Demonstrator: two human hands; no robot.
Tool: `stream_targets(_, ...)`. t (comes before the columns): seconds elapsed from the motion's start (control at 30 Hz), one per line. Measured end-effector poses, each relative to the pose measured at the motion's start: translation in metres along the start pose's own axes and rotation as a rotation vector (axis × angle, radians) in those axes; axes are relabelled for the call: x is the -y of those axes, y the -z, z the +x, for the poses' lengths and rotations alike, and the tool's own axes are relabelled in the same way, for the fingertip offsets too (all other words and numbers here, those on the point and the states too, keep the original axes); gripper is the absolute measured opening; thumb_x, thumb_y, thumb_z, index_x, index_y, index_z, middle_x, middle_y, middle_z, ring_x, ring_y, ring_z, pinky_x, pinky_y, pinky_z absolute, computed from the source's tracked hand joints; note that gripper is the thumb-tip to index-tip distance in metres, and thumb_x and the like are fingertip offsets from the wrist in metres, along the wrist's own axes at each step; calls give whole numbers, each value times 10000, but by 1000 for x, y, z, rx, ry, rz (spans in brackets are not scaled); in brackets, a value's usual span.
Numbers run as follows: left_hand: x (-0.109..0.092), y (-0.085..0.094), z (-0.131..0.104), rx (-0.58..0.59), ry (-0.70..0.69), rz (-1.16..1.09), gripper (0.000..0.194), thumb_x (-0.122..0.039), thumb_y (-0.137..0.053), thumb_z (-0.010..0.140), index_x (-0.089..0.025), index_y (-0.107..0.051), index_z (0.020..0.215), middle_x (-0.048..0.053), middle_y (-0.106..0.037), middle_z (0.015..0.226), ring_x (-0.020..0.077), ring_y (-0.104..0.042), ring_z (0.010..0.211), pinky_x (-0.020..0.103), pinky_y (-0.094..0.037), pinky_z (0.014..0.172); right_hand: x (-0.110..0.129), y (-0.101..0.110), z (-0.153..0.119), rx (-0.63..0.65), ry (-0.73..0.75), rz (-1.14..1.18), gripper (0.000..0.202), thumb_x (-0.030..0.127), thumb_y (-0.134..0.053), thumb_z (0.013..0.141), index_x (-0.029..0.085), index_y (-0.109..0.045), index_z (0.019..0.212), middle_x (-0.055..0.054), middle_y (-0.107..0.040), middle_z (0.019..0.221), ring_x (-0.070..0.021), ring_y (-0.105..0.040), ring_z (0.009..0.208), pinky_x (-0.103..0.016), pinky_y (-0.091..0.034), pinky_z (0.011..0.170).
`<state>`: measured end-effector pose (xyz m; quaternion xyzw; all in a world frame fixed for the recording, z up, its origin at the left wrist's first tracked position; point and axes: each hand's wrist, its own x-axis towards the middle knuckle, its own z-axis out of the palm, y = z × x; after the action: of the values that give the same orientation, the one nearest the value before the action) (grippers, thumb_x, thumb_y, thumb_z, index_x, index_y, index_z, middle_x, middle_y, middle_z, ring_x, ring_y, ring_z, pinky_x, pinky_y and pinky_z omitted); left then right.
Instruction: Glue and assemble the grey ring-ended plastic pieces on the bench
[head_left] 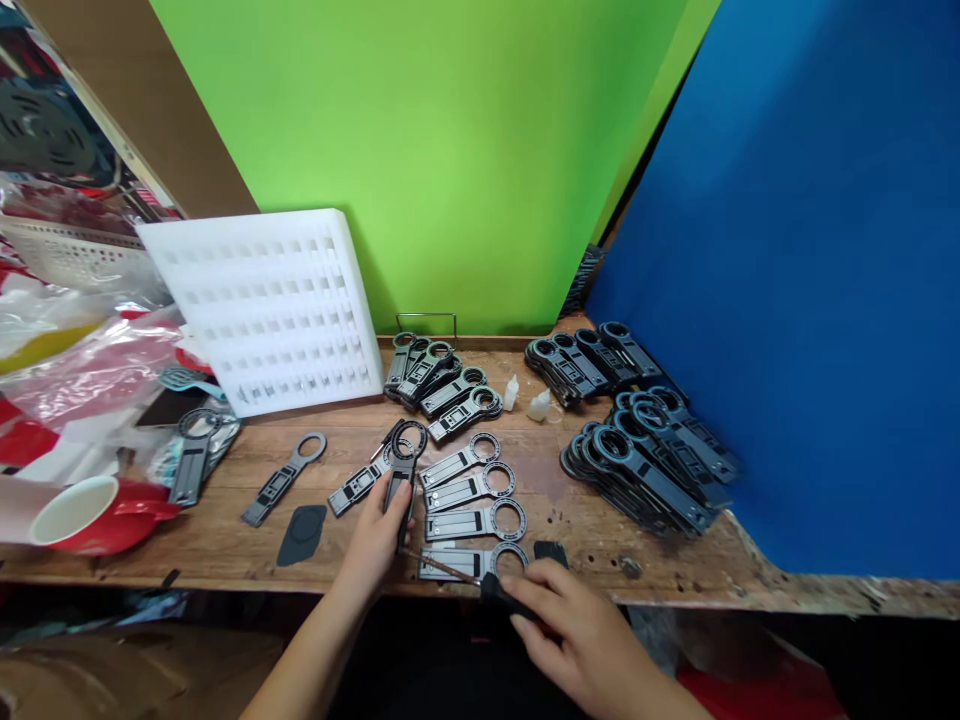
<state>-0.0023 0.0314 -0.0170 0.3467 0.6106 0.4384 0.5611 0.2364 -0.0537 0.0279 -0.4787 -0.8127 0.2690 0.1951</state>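
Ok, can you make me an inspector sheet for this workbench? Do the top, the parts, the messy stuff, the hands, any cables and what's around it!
Surface: wooden bench top, marked and stained.
Job's things: four grey ring-ended parts lined up in front; pile of darker parts to the right.
Clutter: red mug and plastic bags at the left.
Hands: left hand holds a dark ring-ended piece; right hand grips a dark-handled tool, its tip near that piece's lower end.
Cables: nothing seen.
Surroundings: green panel behind, blue panel at right.
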Motion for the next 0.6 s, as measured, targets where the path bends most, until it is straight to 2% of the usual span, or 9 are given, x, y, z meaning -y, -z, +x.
stream_targets(0.13,-2,0,-1,69,47,82,593,-582,-628,675,-197,-539,1117,3,-582,820,90,-517,525,192,-378,428,2,11,3,71,67,-154,360,174,-499,844,282,-583,1178,-87,-598,1060,-199,-594,876,-310,-487,720)
stream_targets(0.23,-2,1,-3,56,53,99,603,-584,-608,689,-206,-517,1150,3,-590,834,89,-520,526,189,-375,429,7,16,8,159,0,-12,344,188,-517,836,273,-595,1161,-59,-619,1012,-170,-604,851,-272,-485,734)
stream_targets(0.3,-1,1,-3,37,38,121,626,-585,-597,697,-209,-502,1188,29,-615,914,105,-546,568,202,-399,457,9,17,12,194,-57,128,323,194,-525,834,259,-610,1138,-43,-636,994,-156,-606,878,-251,-478,780)
stream_targets(0.37,1,2,-2,11,-13,142,632,-573,-609,693,-190,-520,1188,75,-625,1045,153,-597,704,233,-451,544,10,17,16,201,-105,230,308,200,-532,833,247,-627,1122,-41,-650,1008,-156,-604,918,-251,-466,827)
stream_targets(0.43,2,2,-1,-24,-89,159,594,-541,-631,691,-169,-559,1149,101,-612,1140,215,-604,902,276,-483,695,10,16,18,197,-154,289,313,219,-537,834,248,-637,1129,-48,-659,1042,-171,-603,950,-279,-456,866)
stream_targets(0.5,2,2,0,-52,-160,182,520,-503,-631,711,-170,-591,1108,96,-624,1146,244,-565,1046,319,-452,853,8,14,20,200,-208,343,335,254,-533,841,263,-626,1163,-54,-659,1094,-195,-599,993,-328,-437,912)
stream_targets(0.6,-1,0,-2,-82,-224,198,431,-455,-625,734,-187,-618,1071,80,-649,1116,249,-533,1127,363,-371,989,5,7,19,214,-300,499,359,313,-523,849,266,-606,1194,-59,-639,1166,-221,-573,1066,-390,-386,967)
